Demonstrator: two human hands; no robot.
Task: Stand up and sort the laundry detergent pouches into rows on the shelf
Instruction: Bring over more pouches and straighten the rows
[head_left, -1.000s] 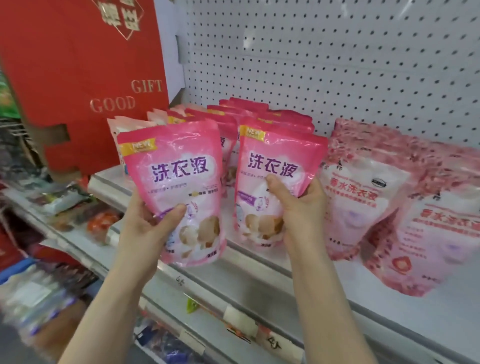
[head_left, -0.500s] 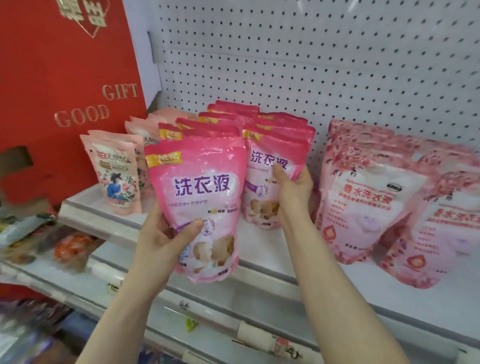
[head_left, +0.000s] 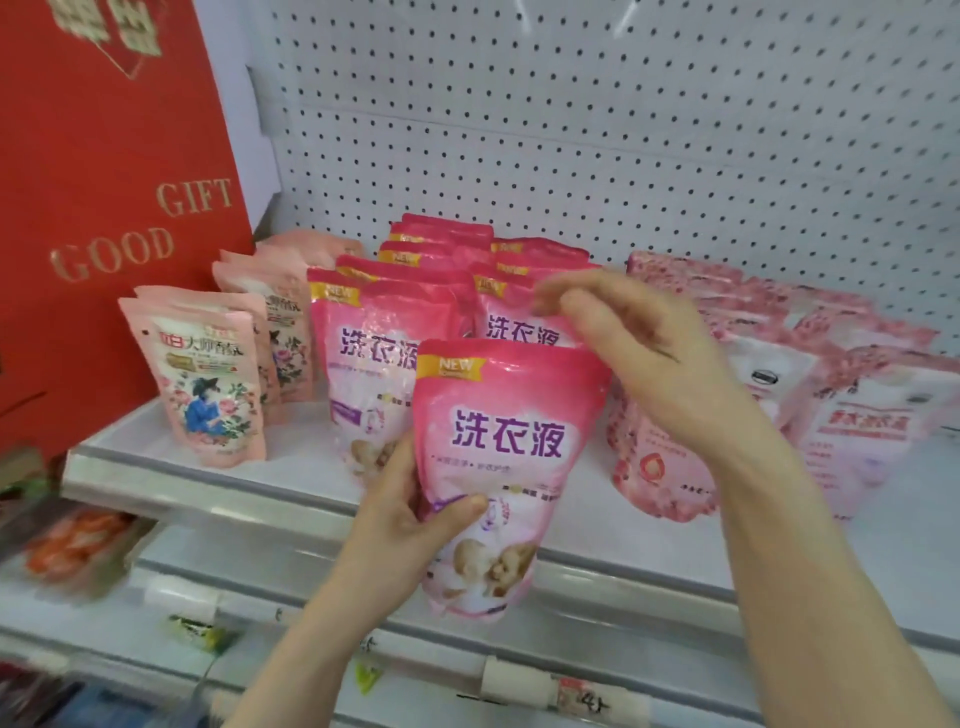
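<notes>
My left hand (head_left: 410, 519) grips a pink detergent pouch (head_left: 509, 447) by its lower left edge and holds it upright in front of the white shelf (head_left: 208, 483). Behind it, two rows of the same pink pouches stand on the shelf: a left row (head_left: 369, 364) and a right row (head_left: 519, 325). My right hand (head_left: 639, 353) hovers over the front pouch of the right row. Its fingers hang loosely curled, tips by that pouch's top edge, and motion blur hides any contact.
Pale floral pouches (head_left: 208, 379) stand left of the pink rows. Larger rose-patterned pouches (head_left: 665, 467) lean at the right. A red gift box (head_left: 104, 208) rises at the far left, and a white pegboard (head_left: 623, 130) backs the shelf. A lower shelf (head_left: 260, 597) holds blurred goods.
My right hand has let go of the standing pouch's side and risen to its top edge. My left hand has carried its pouch rightward, in front of the right row.
</notes>
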